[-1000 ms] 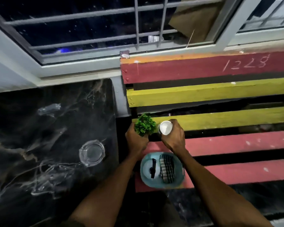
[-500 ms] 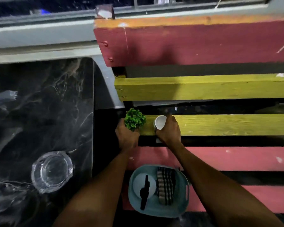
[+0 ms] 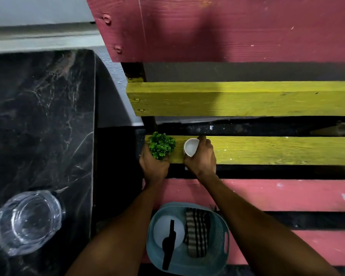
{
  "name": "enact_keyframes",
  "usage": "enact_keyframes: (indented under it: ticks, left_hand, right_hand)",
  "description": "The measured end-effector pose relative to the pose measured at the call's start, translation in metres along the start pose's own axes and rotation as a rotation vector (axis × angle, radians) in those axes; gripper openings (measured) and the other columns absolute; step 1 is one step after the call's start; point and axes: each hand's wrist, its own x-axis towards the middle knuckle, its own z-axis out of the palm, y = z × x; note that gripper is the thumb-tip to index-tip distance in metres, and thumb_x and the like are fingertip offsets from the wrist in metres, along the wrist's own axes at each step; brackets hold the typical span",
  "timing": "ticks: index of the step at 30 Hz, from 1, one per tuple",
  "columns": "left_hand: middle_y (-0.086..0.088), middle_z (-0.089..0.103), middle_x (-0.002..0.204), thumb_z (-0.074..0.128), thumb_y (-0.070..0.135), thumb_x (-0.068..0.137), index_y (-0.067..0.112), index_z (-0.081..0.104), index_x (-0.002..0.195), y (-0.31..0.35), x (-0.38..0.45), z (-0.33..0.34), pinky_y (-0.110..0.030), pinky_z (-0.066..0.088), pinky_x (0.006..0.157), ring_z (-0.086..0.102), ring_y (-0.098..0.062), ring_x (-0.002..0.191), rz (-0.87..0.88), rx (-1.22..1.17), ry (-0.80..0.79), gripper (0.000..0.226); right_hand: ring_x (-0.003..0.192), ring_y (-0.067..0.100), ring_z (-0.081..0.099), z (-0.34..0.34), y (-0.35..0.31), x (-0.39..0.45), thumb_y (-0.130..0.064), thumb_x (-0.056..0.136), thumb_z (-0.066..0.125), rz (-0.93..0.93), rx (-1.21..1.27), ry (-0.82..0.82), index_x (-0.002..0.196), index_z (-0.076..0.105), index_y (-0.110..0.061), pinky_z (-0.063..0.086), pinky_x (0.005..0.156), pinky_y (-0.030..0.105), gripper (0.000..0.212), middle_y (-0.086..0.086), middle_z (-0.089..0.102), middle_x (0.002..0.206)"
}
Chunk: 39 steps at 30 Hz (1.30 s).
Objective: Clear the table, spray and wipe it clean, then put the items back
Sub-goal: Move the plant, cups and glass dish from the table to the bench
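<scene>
My left hand (image 3: 154,169) grips a small green plant (image 3: 161,144) at the left end of a yellow bench slat (image 3: 277,150). Right beside it, my right hand (image 3: 202,161) is closed around a small white cup (image 3: 190,146), tilted toward me, over the same slat. The black marble table (image 3: 40,120) fills the left side, with a clear glass ashtray (image 3: 28,222) on its near part. A teal basket (image 3: 221,236) sits on the pink slat below my arms, holding a white spray bottle with a black trigger (image 3: 168,234) and a striped cloth (image 3: 197,232).
The bench has red, yellow and pink slats with dark gaps between them. A wide red board (image 3: 227,28) crosses the top. A grey wall ledge (image 3: 40,38) runs behind the table. A narrow dark gap separates table and bench.
The view has dropped closer and lower over the bench; the window has left the frame. Both hands have moved down onto the yellow slat with the plant and the cup.
</scene>
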Motion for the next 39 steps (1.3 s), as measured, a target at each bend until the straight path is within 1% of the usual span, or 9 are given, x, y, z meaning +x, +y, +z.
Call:
enact_keyframes:
  ticks: [8, 14, 18, 22, 25, 28, 31, 33, 39]
  left_hand:
    - [-0.013, 0.062, 0.123, 0.091, 0.031, 0.06, 0.013, 0.052, 0.126, -0.008, -0.009, 0.005, -0.05, 0.053, 0.095, 0.06, -0.033, 0.116, -0.023, -0.052, 0.005, 0.079]
    - [-0.015, 0.057, 0.129, 0.09, 0.018, 0.063, 0.011, 0.043, 0.127, -0.002, -0.014, -0.011, -0.043, 0.046, 0.101, 0.054, -0.034, 0.123, -0.021, 0.046, -0.078, 0.08]
    - [-0.014, 0.045, 0.134, 0.086, 0.01, 0.064, 0.009, 0.038, 0.133, 0.016, -0.031, -0.044, -0.04, 0.041, 0.105, 0.049, -0.033, 0.127, 0.018, 0.131, -0.139, 0.084]
    - [-0.014, 0.042, 0.129, 0.069, 0.002, 0.067, 0.003, 0.041, 0.128, 0.045, -0.057, -0.083, -0.028, 0.037, 0.091, 0.05, -0.03, 0.115, 0.176, 0.177, -0.199, 0.067]
    - [-0.005, 0.04, 0.116, 0.06, 0.02, 0.071, 0.005, 0.046, 0.118, 0.076, -0.081, -0.121, -0.018, 0.032, 0.079, 0.044, -0.01, 0.093, 0.276, 0.11, -0.192, 0.052]
    - [-0.006, 0.047, 0.113, 0.066, 0.012, 0.085, 0.007, 0.052, 0.11, 0.097, -0.096, -0.159, -0.023, 0.038, 0.073, 0.049, -0.012, 0.085, 0.425, 0.08, -0.154, 0.029]
    - [0.004, 0.051, 0.105, 0.067, 0.006, 0.086, 0.011, 0.054, 0.106, 0.101, -0.096, -0.198, -0.02, 0.04, 0.074, 0.051, -0.008, 0.085, 0.546, 0.068, -0.191, 0.024]
    - [0.005, 0.052, 0.101, 0.065, 0.008, 0.086, 0.016, 0.053, 0.103, 0.1, -0.092, -0.229, -0.029, 0.045, 0.074, 0.053, -0.012, 0.086, 0.631, 0.081, -0.218, 0.022]
    - [0.001, 0.052, 0.097, 0.063, 0.015, 0.086, 0.026, 0.049, 0.094, 0.079, -0.089, -0.331, -0.039, 0.048, 0.076, 0.052, -0.018, 0.086, 0.736, 0.115, -0.192, 0.02]
  right_hand:
    - [0.124, 0.037, 0.05, 0.008, 0.003, -0.004, -0.023, 0.077, 0.079, -0.028, 0.013, 0.07, 0.141, 0.043, -0.005, 0.052, 0.086, 0.044, 0.075, 0.016, 0.051, 0.134]
    - [0.124, 0.037, 0.05, -0.005, -0.006, -0.011, -0.034, 0.076, 0.076, -0.03, -0.064, 0.045, 0.146, 0.035, -0.005, 0.047, 0.094, 0.045, 0.086, 0.015, 0.048, 0.136]
    - [0.121, 0.035, 0.05, -0.031, -0.03, -0.036, -0.036, 0.079, 0.068, -0.114, -0.097, 0.122, 0.137, 0.045, -0.006, 0.045, 0.097, 0.045, 0.068, 0.014, 0.051, 0.131]
    - [0.106, 0.039, 0.056, -0.052, -0.06, -0.071, -0.029, 0.077, 0.053, -0.223, -0.049, 0.163, 0.115, 0.06, -0.003, 0.052, 0.087, 0.046, 0.046, 0.018, 0.057, 0.113]
    - [0.09, 0.037, 0.059, -0.063, -0.088, -0.099, -0.014, 0.069, 0.058, -0.345, 0.08, 0.214, 0.095, 0.065, -0.004, 0.054, 0.072, 0.046, 0.029, 0.016, 0.058, 0.099]
    - [0.083, 0.036, 0.059, -0.076, -0.126, -0.131, -0.016, 0.069, 0.053, -0.493, 0.181, 0.262, 0.086, 0.067, -0.005, 0.051, 0.068, 0.045, 0.024, 0.016, 0.061, 0.091]
    - [0.081, 0.035, 0.059, -0.083, -0.161, -0.163, -0.003, 0.068, 0.066, -0.517, 0.245, 0.329, 0.081, 0.068, -0.007, 0.048, 0.069, 0.044, 0.013, 0.012, 0.062, 0.088]
    - [0.082, 0.033, 0.058, -0.086, -0.181, -0.187, -0.002, 0.068, 0.063, -0.514, 0.272, 0.353, 0.08, 0.065, -0.009, 0.045, 0.069, 0.039, 0.014, 0.009, 0.06, 0.088]
    - [0.083, 0.033, 0.056, -0.071, -0.241, -0.272, -0.024, 0.071, 0.045, -0.568, 0.314, 0.432, 0.08, 0.064, -0.009, 0.043, 0.075, 0.037, 0.026, 0.012, 0.061, 0.086]
